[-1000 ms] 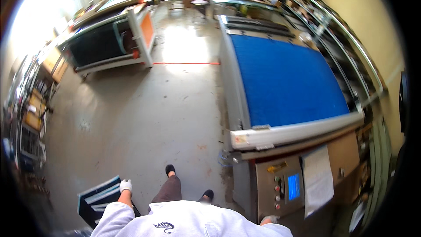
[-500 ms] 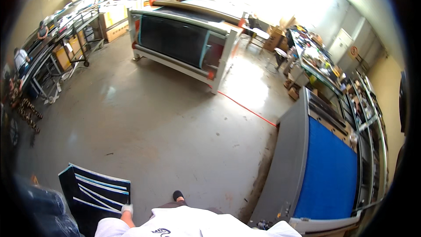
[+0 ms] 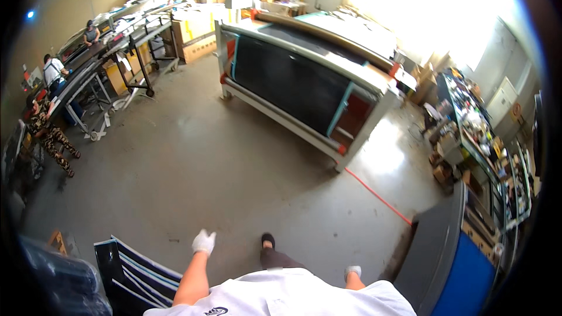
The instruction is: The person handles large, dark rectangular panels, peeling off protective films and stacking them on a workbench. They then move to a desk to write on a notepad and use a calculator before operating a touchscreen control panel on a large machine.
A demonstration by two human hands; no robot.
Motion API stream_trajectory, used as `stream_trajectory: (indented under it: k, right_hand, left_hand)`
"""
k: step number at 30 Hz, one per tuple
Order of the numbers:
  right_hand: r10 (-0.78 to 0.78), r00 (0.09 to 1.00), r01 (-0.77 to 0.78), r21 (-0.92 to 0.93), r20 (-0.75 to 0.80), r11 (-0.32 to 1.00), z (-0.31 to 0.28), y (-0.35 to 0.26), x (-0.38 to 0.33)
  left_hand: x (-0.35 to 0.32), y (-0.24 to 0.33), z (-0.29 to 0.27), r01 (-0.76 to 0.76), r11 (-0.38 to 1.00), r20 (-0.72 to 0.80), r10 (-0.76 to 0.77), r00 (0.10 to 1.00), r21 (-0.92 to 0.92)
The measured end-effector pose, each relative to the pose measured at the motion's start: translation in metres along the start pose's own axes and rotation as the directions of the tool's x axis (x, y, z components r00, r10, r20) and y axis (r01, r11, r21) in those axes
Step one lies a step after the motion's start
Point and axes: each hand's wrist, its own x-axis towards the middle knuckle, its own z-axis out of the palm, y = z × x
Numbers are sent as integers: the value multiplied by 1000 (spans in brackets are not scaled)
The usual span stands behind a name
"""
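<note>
My left hand (image 3: 204, 241), in a white glove, is stretched out over the floor in front of me. Its thumb stands apart from the other fingers, and nothing shows in it. Nearest to it is a black panel (image 3: 110, 269) with long white strips across it, at the lower left; a gap separates the two. My right hand (image 3: 353, 271), also in a pale glove, hangs low at my right side over the floor. Its fingers are too small and folded from sight to make out, and no object shows in it.
A large roller machine (image 3: 287, 76) with a dark sheet stands ahead. A red cable (image 3: 377, 195) crosses the floor toward a grey machine (image 3: 424, 251) with a blue top on the right. Plastic-wrapped rolls (image 3: 64, 281) lie lower left. Several people work at left benches (image 3: 82, 76).
My left hand has left the striped panel's edge and swung forward. My right hand has come into view. The view has turned left, so the machines sit farther right.
</note>
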Motion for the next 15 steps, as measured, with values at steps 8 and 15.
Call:
stream_trajectory:
  k: [8,15]
  right_hand:
    - [-118,963,60,-236,-242,970,-394,-106,123]
    - [-88,794,606,771,-601,196,-742,-324,136]
  left_hand:
    - [45,-122,-52,640,740,-80,-665,743,-207]
    - [56,-157,23,929,366,12,-930,367,-48]
